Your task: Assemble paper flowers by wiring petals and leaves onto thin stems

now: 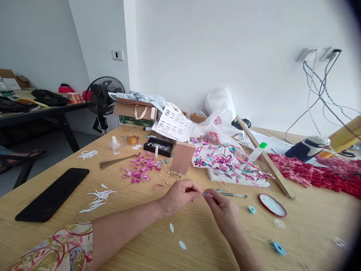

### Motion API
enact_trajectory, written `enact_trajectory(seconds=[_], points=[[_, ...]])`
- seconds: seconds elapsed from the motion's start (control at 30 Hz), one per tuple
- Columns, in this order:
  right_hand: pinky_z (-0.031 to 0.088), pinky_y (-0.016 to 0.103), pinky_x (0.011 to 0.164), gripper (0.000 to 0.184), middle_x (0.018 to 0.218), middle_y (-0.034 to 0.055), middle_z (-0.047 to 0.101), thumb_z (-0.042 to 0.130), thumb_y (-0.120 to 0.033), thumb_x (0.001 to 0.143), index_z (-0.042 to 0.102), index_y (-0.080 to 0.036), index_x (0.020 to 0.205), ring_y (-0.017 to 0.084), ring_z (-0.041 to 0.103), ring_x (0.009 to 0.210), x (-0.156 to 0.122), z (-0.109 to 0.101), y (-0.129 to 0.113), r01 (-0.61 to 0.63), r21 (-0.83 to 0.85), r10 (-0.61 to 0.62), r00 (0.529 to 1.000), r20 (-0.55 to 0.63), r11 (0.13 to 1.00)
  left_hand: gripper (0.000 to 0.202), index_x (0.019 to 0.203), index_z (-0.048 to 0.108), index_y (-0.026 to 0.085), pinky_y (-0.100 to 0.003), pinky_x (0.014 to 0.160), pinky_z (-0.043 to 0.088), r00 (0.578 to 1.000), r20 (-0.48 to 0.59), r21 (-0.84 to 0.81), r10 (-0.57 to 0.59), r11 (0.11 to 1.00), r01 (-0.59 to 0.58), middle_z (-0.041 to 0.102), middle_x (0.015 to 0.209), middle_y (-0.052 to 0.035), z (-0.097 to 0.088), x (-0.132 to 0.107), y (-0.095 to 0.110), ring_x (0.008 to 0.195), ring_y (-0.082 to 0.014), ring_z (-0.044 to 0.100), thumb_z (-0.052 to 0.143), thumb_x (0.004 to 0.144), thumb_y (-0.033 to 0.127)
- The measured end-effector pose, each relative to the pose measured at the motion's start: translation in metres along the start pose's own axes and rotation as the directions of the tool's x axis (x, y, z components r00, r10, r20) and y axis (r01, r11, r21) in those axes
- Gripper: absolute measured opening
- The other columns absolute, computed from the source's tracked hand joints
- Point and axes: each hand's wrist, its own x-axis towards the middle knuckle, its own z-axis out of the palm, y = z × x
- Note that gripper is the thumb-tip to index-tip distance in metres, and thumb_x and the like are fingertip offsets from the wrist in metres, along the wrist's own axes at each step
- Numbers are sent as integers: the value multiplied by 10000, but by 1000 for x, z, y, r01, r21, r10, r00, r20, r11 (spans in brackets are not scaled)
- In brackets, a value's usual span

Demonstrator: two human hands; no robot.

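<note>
My left hand and my right hand meet over the wooden table. Both pinch a small pink and blue petal piece between their fingertips. A thin metal tool lies just beyond my right hand. Behind the hands a white foam board carries a spray of pink and teal paper flowers. Loose pink petals lie to the left of a small tan card block.
A black phone lies at the left, with white paper cut-outs beside it. A red-rimmed lid, blue spools, a wooden stick, a glue bottle, red petal heaps and a fan are around.
</note>
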Motion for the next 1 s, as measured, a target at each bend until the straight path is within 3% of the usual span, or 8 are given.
enact_trajectory(seconds=[0.1,0.23,0.43,0.53,0.67,0.77,0.87,1.0], points=[[311,191,459,276,496,-33,503,362,-307,832,532,-195,646,110,463,469,-4,9,-11,94,-59,-90,994,67,994,120,694,588,129,-188,502,345,993,-108,-35,-38,999,35,459,524,42,-2,2,-3,490,-67,410,548,719,240],[304,194,464,275,508,-27,502,342,-242,841,524,-203,639,108,452,468,-12,12,-26,254,-139,-241,965,98,957,118,665,597,143,-205,592,372,980,-138,277,145,955,-102,528,604,10,-6,3,-6,595,-96,475,524,745,189],[349,214,511,248,602,5,591,377,-296,832,587,-216,726,129,529,540,-12,-6,-19,249,-103,-254,967,-36,963,177,738,608,148,-228,672,386,946,224,581,233,748,-321,568,756,-51,-9,-1,-6,741,-141,517,446,804,169],[360,213,496,229,586,-8,594,423,-353,797,595,-218,731,131,525,525,-5,-12,-6,91,-43,-95,991,-92,995,178,737,610,173,-216,712,386,897,394,476,201,791,-386,568,795,-37,-8,-2,-2,774,-129,525,446,797,140],[364,202,479,254,546,-21,553,419,-373,781,585,-198,699,124,496,513,-1,-5,1,-10,40,10,1000,-5,999,90,719,600,157,-199,628,398,973,179,182,148,967,-180,532,664,5,-6,0,4,639,-93,504,533,756,204],[362,201,488,268,543,-26,535,403,-377,796,585,-195,720,117,482,507,-2,4,-8,29,44,-30,999,24,999,97,735,582,139,-180,534,370,996,-21,85,87,993,-85,479,603,31,-10,5,3,541,-66,450,527,757,216],[351,201,486,272,522,-31,519,383,-365,819,582,-204,728,112,475,488,-7,9,-21,112,-2,-112,993,34,994,82,743,590,142,-192,582,378,982,-101,252,158,959,-128,484,642,24,-17,8,2,586,-73,465,520,758,181],[336,199,476,277,500,-32,518,369,-337,833,587,-212,717,108,476,472,-11,11,-29,212,-65,-213,977,-5,975,128,782,627,158,-218,681,381,967,-62,449,248,872,-195,498,720,1,-20,9,1,712,-103,497,501,767,153]])
